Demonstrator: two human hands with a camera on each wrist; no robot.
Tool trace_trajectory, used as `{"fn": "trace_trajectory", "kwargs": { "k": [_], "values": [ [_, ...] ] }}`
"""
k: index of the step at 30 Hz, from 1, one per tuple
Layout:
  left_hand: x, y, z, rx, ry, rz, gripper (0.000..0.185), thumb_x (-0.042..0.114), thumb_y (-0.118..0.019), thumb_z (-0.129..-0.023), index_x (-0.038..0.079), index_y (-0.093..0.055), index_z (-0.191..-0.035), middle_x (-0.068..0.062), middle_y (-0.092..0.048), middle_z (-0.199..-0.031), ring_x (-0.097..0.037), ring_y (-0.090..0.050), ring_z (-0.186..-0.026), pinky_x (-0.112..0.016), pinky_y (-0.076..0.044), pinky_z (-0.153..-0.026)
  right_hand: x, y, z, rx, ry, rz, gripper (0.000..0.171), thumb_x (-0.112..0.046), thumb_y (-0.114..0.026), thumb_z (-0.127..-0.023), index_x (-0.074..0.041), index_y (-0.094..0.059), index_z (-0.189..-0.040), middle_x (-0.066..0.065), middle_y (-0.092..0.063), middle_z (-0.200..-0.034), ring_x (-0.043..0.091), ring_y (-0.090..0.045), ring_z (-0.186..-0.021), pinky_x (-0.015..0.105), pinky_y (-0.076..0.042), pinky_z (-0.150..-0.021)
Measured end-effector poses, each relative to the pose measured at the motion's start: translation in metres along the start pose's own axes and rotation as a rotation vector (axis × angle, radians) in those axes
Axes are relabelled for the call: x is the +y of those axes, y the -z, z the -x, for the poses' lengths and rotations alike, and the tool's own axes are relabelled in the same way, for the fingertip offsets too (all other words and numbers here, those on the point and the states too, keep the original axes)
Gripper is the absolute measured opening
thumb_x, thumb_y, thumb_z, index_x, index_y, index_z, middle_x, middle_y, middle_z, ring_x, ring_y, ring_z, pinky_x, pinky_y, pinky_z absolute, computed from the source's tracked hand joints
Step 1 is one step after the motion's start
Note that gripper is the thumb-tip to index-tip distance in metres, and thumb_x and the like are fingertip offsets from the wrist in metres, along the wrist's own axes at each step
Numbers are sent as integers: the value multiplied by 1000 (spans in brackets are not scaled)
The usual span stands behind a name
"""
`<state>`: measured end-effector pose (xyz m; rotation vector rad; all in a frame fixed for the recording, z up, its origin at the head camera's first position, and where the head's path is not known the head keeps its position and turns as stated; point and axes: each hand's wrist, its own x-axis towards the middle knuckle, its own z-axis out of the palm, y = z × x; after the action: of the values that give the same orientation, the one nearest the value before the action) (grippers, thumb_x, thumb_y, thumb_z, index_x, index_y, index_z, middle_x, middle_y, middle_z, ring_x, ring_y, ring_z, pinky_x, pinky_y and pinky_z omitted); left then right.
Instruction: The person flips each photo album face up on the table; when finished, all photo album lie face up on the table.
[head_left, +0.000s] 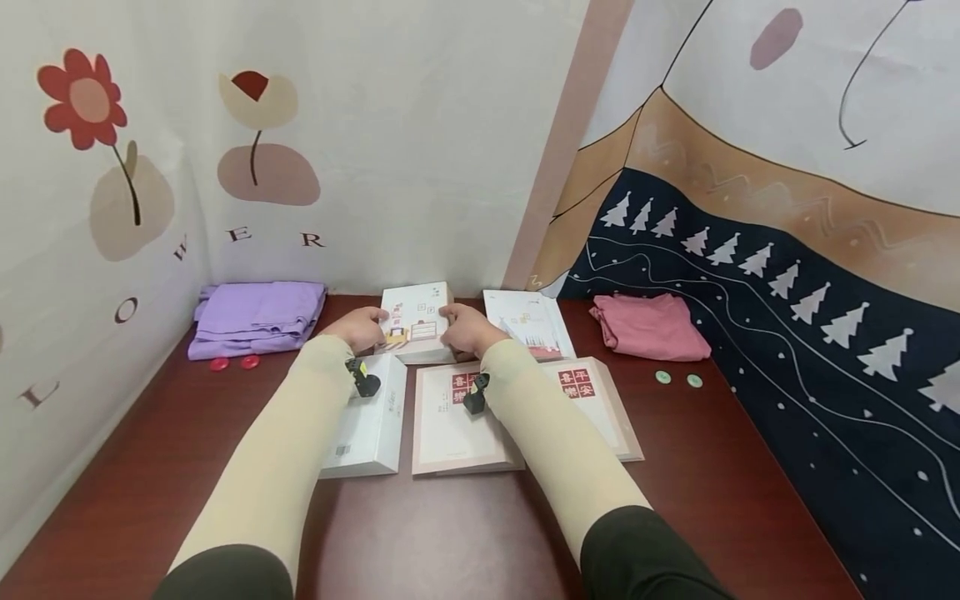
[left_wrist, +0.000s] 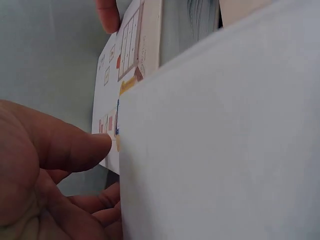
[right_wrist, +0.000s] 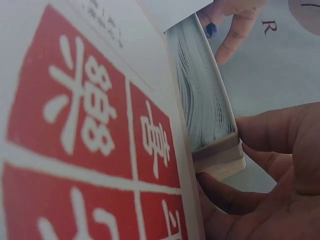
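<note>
An illustrated book (head_left: pixel 415 332) at twelve o'clock on the table (head_left: pixel 465 533) is gripped at nine o'clock by the left hand (head_left: pixel 363 327) and at three o'clock by the right hand (head_left: pixel 465 330), fingers curled round its edges.

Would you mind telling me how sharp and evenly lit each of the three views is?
Head view: evenly lit and sharp, with wide-angle bending at the edges; both hands, left hand and right hand, grip the illustrated book. Left wrist view: dim, with the near white box a soft blur filling most of the frame. Right wrist view: the near red-and-white cover is soft and shaded, while the book's page edges are sharper.
</note>
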<state>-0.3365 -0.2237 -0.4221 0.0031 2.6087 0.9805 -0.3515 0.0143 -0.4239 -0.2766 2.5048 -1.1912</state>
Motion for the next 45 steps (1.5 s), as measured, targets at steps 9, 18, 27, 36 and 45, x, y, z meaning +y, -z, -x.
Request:
{"fn": "trace_trajectory", "kwargs": {
  "k": [9, 18, 27, 36, 45],
  "values": [
    [-3, 0, 2, 2, 6, 77, 79, 3, -54, -92, 3, -26, -165, -29, -36, -157, -38, -43, -127, -41, -41, -99, 0, -4, -2, 17, -29, 23, 62, -6, -69, -96, -16, -54, -155, 12, -49, -161, 29, -53, -129, 37, -51, -92],
    [0, 0, 13, 81, -49, 229, 78, 1, -52, -95, 5, -23, -167, -29, -32, -163, -38, -43, -133, -50, -33, -120, 3, -5, 5, -10, 14, -153, 59, -13, -72, -99, -15, -54, -155, 14, -56, -151, 24, -65, -110, 35, -62, -82],
    [11, -6, 18, 153, -115, 483, 70, 4, -49, -106, 9, -17, -169, -29, -47, -147, -24, -59, -106, -28, -55, -83, -11, -2, 19, -41, 118, -170, 66, -24, -70, -102, -21, -43, -162, 20, -51, -156, 34, -62, -130, 43, -61, -97],
    [30, -4, 32, 156, -249, 668, 65, 27, -36, -115, 20, -4, -171, -31, -44, -154, -17, -64, -102, -39, -54, -102, -16, -9, 21, -49, 144, -263, 83, -27, -78, -97, -26, -33, -167, 21, -47, -160, 31, -61, -131, 49, -58, -101],
    [34, -16, 30, -44, -317, 577, 60, 27, -27, -117, 11, -5, -170, -30, -38, -163, -50, -43, -146, -62, -33, -122, -20, -22, 25, 199, 228, -183, 88, -23, -79, -94, -23, -30, -167, 14, -58, -152, 29, -63, -132, 45, -55, -106]
  ]
}}
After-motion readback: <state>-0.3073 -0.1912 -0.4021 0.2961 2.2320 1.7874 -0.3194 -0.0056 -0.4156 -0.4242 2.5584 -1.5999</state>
